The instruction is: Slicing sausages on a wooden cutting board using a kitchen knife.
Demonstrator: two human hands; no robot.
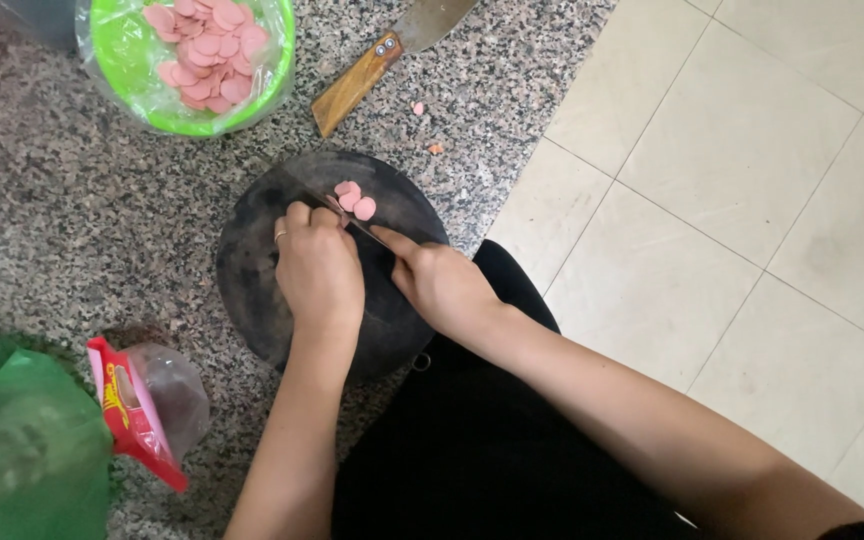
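Note:
On a round dark cutting board [252, 270] my left hand [318, 270] presses down on a pink sausage, mostly hidden under the fingers. My right hand [442, 285] grips a thin knife [357, 222] whose blade lies across the board beside my left fingertips. A few pink sausage slices [354, 200] lie just beyond the blade. A ring shows on my left hand.
A green bowl [127, 95] lined with clear plastic holds several pink slices at the top left. A big wooden-handled cleaver [357, 80] lies on the speckled granite counter [72, 220]. A red-and-clear wrapper [142, 410] and a green bag [22, 450] sit bottom left. Tiled floor [732, 200] lies right.

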